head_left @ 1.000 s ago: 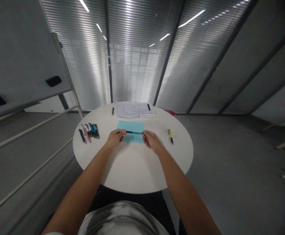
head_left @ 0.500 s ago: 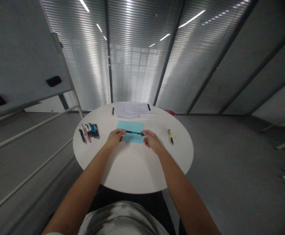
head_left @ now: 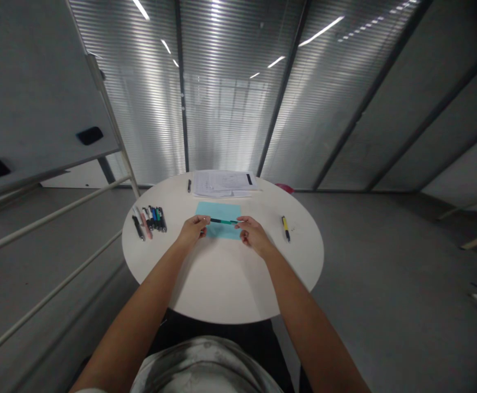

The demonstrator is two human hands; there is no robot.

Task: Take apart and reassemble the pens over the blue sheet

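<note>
A green and black pen is held level between my two hands, over a light blue sheet on the round white table. My left hand is closed on the pen's black end. At the other end, the fingers of my right hand pinch the pen's tip. Several pens and markers lie side by side at the table's left. On the right side lies a yellow and black pen, with small dark bits beside it.
Printed papers are stacked at the table's far edge, with a dark pen to their left. A whiteboard on a white frame stands at the left. Beyond the table, a red object shows near the blinds.
The fingers of my right hand have shifted slightly at the pen's end. My left hand and the things on the table look unmoved.
</note>
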